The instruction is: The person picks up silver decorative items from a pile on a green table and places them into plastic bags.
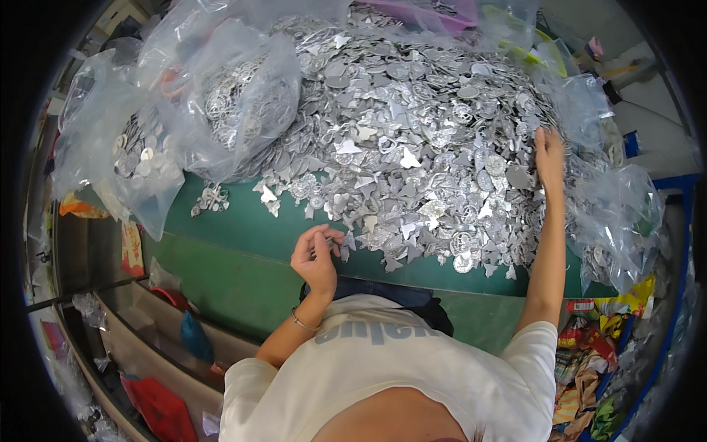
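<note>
A broad heap of small flat silver metal pieces [434,147], some round and some cut in other shapes, covers much of the green table [243,221]. At the heap's near edge is my left hand [315,258], its fingers curled in toward the thumb around a few small silver metal pieces; the palm side is partly hidden. My right hand [550,158] reaches to the heap's right side. Its fingers are stretched out, with the tips touching the pieces and nothing visible held in them.
Clear plastic bags of metal pieces [250,110] stand at the left, with a small cluster of pieces [211,199] nearby. More clear plastic [615,221] lies at the right. A purple container [434,13] is at the back. Colourful wrappers [589,346] fill a blue-framed rack below right.
</note>
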Tool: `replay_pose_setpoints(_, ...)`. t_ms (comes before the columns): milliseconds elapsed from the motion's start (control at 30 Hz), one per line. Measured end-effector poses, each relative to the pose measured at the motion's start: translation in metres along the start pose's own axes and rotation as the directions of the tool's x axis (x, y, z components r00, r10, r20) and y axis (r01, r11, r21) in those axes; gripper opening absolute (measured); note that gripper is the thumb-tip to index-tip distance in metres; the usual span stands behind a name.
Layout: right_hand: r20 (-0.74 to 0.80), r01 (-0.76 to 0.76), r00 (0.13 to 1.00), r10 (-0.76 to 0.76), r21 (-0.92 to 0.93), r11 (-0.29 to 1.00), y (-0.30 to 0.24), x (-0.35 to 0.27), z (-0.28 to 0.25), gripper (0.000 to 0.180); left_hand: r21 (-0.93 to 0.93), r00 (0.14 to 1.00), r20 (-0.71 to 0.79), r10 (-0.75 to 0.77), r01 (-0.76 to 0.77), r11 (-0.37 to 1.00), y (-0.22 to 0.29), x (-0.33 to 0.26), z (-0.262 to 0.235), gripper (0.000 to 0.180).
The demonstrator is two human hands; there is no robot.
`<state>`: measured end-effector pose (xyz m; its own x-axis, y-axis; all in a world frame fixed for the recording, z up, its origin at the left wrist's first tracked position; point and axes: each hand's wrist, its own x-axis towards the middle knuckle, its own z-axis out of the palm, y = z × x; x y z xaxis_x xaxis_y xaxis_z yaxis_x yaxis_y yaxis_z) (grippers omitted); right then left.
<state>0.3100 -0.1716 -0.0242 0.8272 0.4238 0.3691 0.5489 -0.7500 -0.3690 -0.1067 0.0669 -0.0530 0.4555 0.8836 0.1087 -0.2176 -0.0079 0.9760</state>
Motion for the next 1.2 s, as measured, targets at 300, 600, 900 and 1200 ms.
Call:
replay_pose_setpoints(300,-0.144,0.040,0.989,-0.026,0.095,0.995,-0.058,-0.030,0.003,0.046,0.050,1.000,-0.001,0.009,-0.008,0.999,0.001,-0.002,0.000,0.017)
replay_pose_setpoints(600,-0.152,0.036,0.988,0.022,0.372,0.927,-0.115,-0.082,-0.003,0.022,0.069,1.000,0.005,0.024,-0.024,0.997,-0.001,-0.003,0.001,0.017)
replay_pose_setpoints(900,-0.245,0.335,0.932,-0.268,0.295,0.895,-0.166,-0.132,-0.005,0.016,0.043,1.000,0.013,0.019,-0.019,0.999,-0.001,-0.003,0.000,0.017)
replay_pose_setpoints(1200,-0.250,0.347,0.933,-0.258,0.443,0.826,-0.168,-0.166,-0.017,0.021,0.005,1.000,-0.008,0.021,-0.021,1.000,-0.001,-0.002,0.000,0.017)
